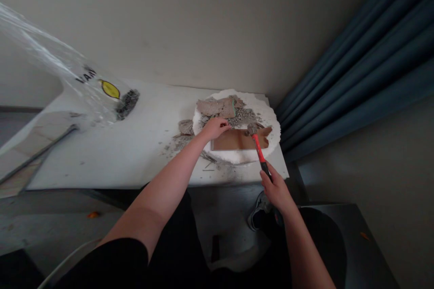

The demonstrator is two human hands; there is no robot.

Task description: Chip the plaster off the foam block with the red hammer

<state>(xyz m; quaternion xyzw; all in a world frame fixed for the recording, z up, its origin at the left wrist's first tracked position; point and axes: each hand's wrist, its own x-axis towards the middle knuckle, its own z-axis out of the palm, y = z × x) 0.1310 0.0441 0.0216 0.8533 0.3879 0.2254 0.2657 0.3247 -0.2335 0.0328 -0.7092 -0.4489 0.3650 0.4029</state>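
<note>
Plastic bag (pixel 84 83): lies well to the left of the foam disc, on the white table (pixel 129 153); clear, limp, printed, partly lifted.
Loose rubble (pixel 185 128): grey chips just left of the foam disc, touching its rim; brittle, crumbly.
Left hand (pixel 214 127): your fingers are bent together, pressing down at the left end of the brown tile; whether they pinch a fragment I cannot tell.
Foam disc (pixel 271 142): white, ragged-edged, light and soft; it will dent under blows.
Brown tile (pixel 237 140): lies flat on the disc's near half, its right edge broken; judged stiff, fragile, sharp where chipped. Hold it by the flat left end, clear of the break.
Hammer (pixel 257 144): red shaft, head resting at the tile's upper right; head-heavy.
Right hand (pixel 276 189): fingers clamped round the dark grip, just off the disc's near edge.
</note>
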